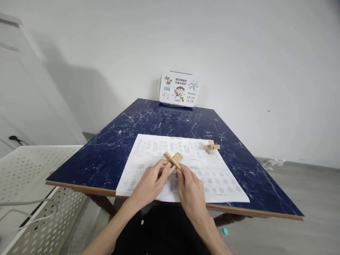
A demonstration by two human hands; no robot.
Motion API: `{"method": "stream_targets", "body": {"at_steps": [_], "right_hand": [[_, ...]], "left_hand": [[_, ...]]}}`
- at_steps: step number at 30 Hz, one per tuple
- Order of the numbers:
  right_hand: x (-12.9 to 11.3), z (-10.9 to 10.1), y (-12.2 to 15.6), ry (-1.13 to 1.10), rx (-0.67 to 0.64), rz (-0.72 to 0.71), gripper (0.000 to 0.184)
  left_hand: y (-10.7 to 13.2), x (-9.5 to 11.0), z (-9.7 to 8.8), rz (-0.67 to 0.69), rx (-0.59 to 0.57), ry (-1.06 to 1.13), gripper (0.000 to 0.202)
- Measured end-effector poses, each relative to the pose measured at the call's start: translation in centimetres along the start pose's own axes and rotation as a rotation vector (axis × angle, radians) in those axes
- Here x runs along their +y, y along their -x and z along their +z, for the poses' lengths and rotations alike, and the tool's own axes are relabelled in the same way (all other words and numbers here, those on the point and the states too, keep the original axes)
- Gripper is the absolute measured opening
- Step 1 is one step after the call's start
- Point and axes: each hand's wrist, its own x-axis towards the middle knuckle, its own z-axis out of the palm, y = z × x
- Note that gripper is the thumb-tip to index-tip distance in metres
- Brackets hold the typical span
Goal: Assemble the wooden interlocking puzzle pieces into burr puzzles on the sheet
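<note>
Both my hands hold crossed wooden puzzle pieces (174, 160) over the sheet's near middle. My left hand (153, 179) pinches them from the left, thumb and fingers closed on the wood. From the right, the fingers of my right hand (191, 187) close on the lower right end. How the pieces interlock is partly hidden by my fingers. A printed paper sheet (159, 140) with rows of small grey diagrams lies under my hands. On its right upper part sits another cross-shaped wooden puzzle piece group (211, 146), apart from my hands.
A white cartoon-printed box (179, 89) stands at the far end of the blue marbled table (114, 141), against the wall. To the left is a white perforated rack (32, 166) with a cable (50, 205). A clear plastic bag (273, 163) lies on the floor at right.
</note>
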Motion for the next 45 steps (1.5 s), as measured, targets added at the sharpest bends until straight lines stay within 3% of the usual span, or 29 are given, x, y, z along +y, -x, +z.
{"method": "stream_targets", "body": {"at_steps": [10,19,29,32,35,41,45], "right_hand": [[0.3,0.1,0.0,-0.039,-0.048,0.111,0.032],[0.4,-0.5,-0.2,-0.104,-0.080,0.028,0.028],[-0.1,-0.9,-0.4,-0.208,-0.103,0.110,0.030],[-0.4,-1.9,-1.1,-0.367,-0.122,0.260,0.032],[-0.6,-3.2,-2.1,-0.678,-0.208,0.425,0.037],[-1.8,-3.5,-3.4,-1.495,-0.555,0.747,0.033],[-2.5,-2.4,-3.6,-1.681,-0.618,0.821,0.033]], "left_hand": [[0.0,0.4,0.2,-0.013,0.015,-0.013,0.038],[0.2,-0.1,-0.4,-0.005,-0.005,-0.010,0.038],[0.1,-0.6,-0.5,-0.032,-0.029,0.109,0.041],[0.0,-0.8,-0.5,-0.043,0.100,0.173,0.048],[-0.2,-0.7,-0.7,0.005,0.236,0.162,0.040],[-0.3,-0.6,-1.5,0.085,0.055,0.195,0.030],[0.0,-0.8,-1.8,0.106,0.112,0.258,0.026]]}}
